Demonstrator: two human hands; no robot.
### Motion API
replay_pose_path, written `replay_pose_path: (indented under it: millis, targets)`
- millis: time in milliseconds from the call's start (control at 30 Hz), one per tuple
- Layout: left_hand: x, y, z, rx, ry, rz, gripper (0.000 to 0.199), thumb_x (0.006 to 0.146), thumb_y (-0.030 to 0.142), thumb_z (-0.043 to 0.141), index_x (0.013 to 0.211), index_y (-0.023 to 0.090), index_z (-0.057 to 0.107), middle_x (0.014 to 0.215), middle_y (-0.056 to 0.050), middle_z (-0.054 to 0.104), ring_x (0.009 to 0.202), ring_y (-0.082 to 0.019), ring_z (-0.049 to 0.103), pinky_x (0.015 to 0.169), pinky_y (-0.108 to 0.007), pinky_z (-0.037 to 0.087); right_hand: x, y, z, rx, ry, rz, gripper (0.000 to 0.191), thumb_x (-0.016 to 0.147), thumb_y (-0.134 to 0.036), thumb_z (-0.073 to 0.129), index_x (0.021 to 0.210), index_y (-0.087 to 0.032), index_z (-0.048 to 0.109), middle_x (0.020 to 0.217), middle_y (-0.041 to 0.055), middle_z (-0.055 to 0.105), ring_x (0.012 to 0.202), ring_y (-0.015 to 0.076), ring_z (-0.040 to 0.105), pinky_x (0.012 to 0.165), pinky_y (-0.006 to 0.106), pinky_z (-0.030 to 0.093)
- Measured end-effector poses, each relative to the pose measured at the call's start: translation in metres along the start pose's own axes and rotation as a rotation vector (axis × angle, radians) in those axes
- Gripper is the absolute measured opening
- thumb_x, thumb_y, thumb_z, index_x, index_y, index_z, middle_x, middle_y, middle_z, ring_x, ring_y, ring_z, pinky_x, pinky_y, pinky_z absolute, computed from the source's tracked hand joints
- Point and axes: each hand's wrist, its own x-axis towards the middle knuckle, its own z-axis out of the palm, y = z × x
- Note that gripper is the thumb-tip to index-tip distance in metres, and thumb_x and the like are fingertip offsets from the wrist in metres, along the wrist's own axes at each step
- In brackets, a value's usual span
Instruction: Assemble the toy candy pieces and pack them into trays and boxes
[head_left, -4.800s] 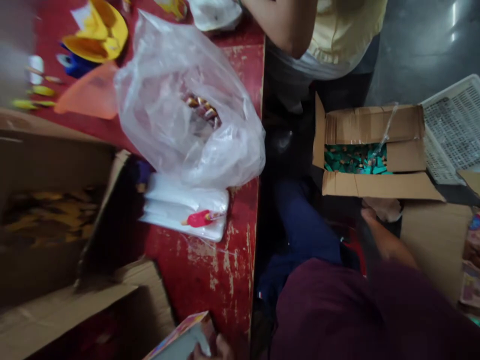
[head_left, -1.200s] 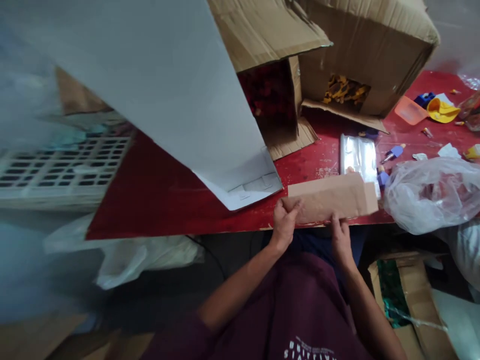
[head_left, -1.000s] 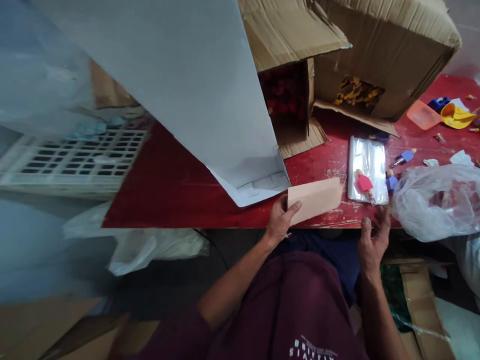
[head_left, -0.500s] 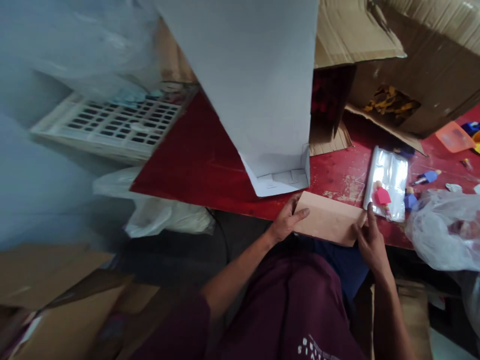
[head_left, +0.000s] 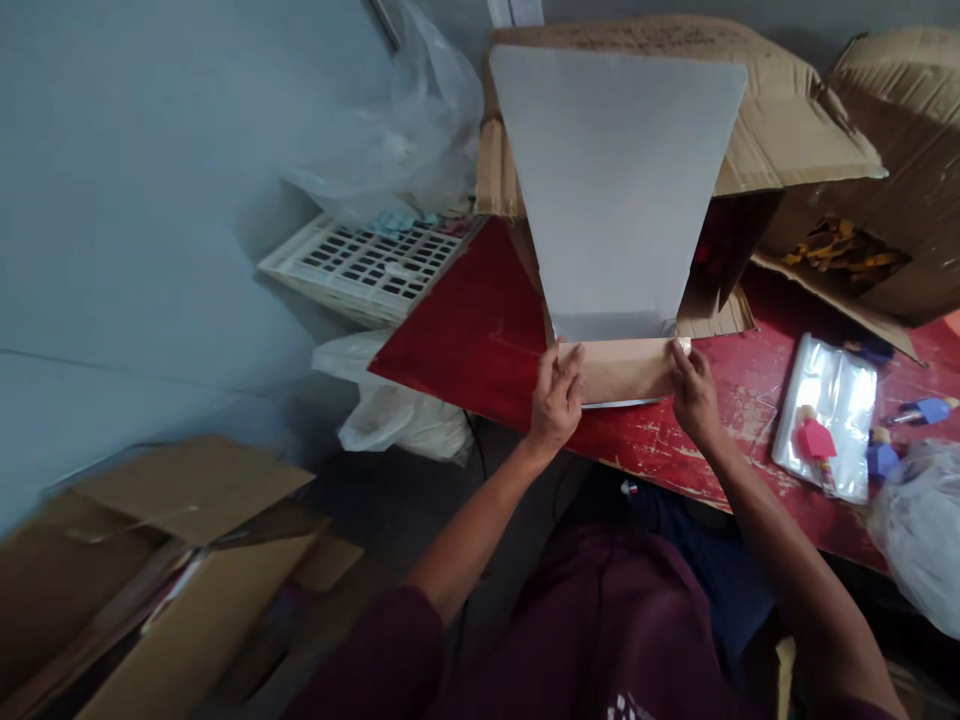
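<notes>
- Left hand (head_left: 556, 397): gripping left end of tan cardboard piece (head_left: 626, 370).
- Right hand (head_left: 694, 395): gripping its right end.
- Piece sits at near end of white box (head_left: 615, 190) on desk (head_left: 465, 340); inside or above, can't tell.
- Pink item (head_left: 816, 438) on clear bags (head_left: 847, 390), right.

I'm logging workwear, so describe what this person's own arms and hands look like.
The left hand and right hand are ungloved, and no watch or bracelet shows. Both forearms are bare below dark maroon sleeves, part of a maroon top with white print at the picture's lower edge.
</notes>
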Motion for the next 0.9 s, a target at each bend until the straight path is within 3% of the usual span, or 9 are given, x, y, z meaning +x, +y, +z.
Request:
replay_pose_path:
  millis: [133,267,433,567,667,767,900]
  targets:
    - [-0.005,-0.019,0.014,-0.005,0.017,-0.002,0.046,0.104,0.036,0.043,0.146,0.019,0.052,0.143,-0.017,0.054,0.138,-0.026,0.050,0.118,-0.046,0.042,0.007,0.009,0.014,-0.026,-0.007,0.013,0.062,0.100,-0.016,0.034,0.161,-0.027,0.029,0.144,0.0147,0.047,0.135,0.0260,0.047,0.111,0.048,0.047]
    - [-0.010,-0.040,0.027,-0.012,-0.034,-0.051,0.051,0.104,0.039,0.043,0.149,0.016,0.046,0.145,-0.020,0.050,0.138,-0.028,0.049,0.118,-0.048,0.041,0.003,0.021,0.023,-0.112,-0.056,-0.009,0.056,0.102,-0.018,0.036,0.157,-0.027,0.039,0.141,0.0144,0.049,0.129,0.0261,0.048,0.110,0.047,0.046]
    - [-0.023,-0.052,0.034,0.032,-0.124,-0.048,0.050,0.105,0.036,0.039,0.148,0.011,0.045,0.146,-0.023,0.047,0.142,-0.029,0.046,0.114,-0.045,0.046,-0.005,0.033,0.031,-0.156,-0.136,-0.025,0.055,0.101,-0.012,0.033,0.153,-0.021,0.046,0.146,0.0169,0.040,0.128,0.0230,0.048,0.104,0.038,0.050]
    - [-0.026,-0.050,0.034,0.131,-0.157,-0.026,0.051,0.103,0.035,0.042,0.146,0.009,0.046,0.155,-0.023,0.040,0.150,-0.032,0.035,0.118,-0.048,0.041,0.003,0.016,0.024,-0.324,-0.248,0.043,0.055,0.102,-0.016,0.036,0.155,-0.028,0.043,0.142,0.0175,0.044,0.123,0.0270,0.051,0.093,0.037,0.054]
    - [-0.021,-0.048,0.037,0.226,-0.202,-0.018,0.045,0.104,0.036,0.041,0.135,0.008,0.057,0.146,-0.022,0.052,0.151,-0.035,0.032,0.121,-0.053,0.036,0.014,-0.005,0.017,-0.470,-0.444,0.162,0.054,0.104,-0.022,0.036,0.157,-0.030,0.037,0.126,0.0185,0.059,0.115,0.0292,0.059,0.089,0.038,0.054]
    - [-0.014,-0.045,0.039,0.316,-0.284,-0.024,0.042,0.104,0.037,0.039,0.121,0.009,0.066,0.122,-0.020,0.065,0.141,-0.036,0.042,0.115,-0.054,0.040,0.025,-0.018,0.015,-0.493,-0.621,0.277,0.049,0.107,-0.028,0.030,0.156,-0.026,0.036,0.108,0.0162,0.071,0.100,0.0267,0.070,0.085,0.037,0.054]
    - [-0.009,-0.037,0.046,0.499,-0.448,-0.022,0.041,0.102,0.021,0.036,0.127,0.012,0.066,0.110,-0.019,0.066,0.123,-0.035,0.052,0.104,-0.053,0.045,0.032,-0.021,0.019,-0.481,-0.653,0.305,0.039,0.107,-0.031,0.031,0.135,-0.021,0.056,0.105,0.0152,0.074,0.098,0.0260,0.074,0.082,0.034,0.054]
